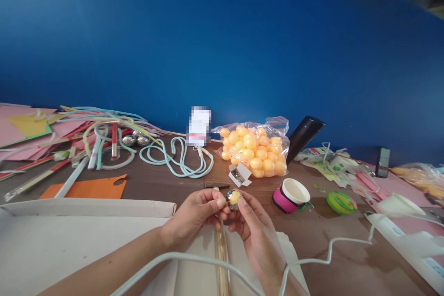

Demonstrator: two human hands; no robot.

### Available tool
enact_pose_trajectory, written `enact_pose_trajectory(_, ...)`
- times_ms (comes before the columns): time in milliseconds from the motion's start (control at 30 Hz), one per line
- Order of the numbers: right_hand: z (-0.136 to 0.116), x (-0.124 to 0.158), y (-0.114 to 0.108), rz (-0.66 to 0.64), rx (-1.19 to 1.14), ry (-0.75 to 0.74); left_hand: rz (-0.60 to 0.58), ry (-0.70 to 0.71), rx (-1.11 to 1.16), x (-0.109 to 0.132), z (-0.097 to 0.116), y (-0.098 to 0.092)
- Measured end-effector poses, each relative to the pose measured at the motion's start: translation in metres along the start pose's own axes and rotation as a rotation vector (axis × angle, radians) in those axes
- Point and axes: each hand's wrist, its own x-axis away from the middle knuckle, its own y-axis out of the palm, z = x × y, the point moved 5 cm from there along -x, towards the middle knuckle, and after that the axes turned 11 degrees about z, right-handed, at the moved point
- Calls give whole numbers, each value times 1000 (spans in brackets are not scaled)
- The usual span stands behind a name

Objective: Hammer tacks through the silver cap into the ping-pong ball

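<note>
In the middle of the head view, my right hand (255, 222) pinches a small shiny silver ball (229, 198) with a yellow patch on its near side. My left hand (201, 212) is beside the ball, thumb and fingers pressed together at its left edge; what they hold is hidden. A wooden stick (222, 259) runs upward beneath my hands, and its far end shows just above the left fingers. Behind the hands stands a small open white box (240, 175) with tiny metallic pieces in it.
A clear bag of orange balls (256, 150) lies behind the box. To the right are a pink-wrapped cup (286, 203), a green tape roll (341, 202) and a black cylinder (303, 138). A white cable (329, 259) crosses in front. Tubes and light-blue cord (166, 162) lie left.
</note>
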Motion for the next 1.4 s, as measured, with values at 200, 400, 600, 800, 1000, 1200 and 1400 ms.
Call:
enact_pose_trajectory(200,0,0,-1,-1,40,-32,-16,-3,50,-1,0,-1)
enact_pose_trajectory(400,-2,0,2,-19,56,-35,26,9,29,-1,1,-2)
enact_pose_trajectory(600,-2,0,1,1,52,-40,50,16,-22,-2,1,-4)
enact_pose_trajectory(800,-1,-1,-1,-9,61,-50,39,18,-7,-2,0,-3)
enact_pose_trajectory(1000,-1,1,0,-14,71,-39,25,21,-12,-1,0,-3)
enact_pose_trajectory(1200,-2,1,-1,-9,113,-35,9,22,-37,-1,1,-3)
enact_pose_trajectory(1400,-1,1,-2,1,177,-52,-3,14,-38,-2,0,-5)
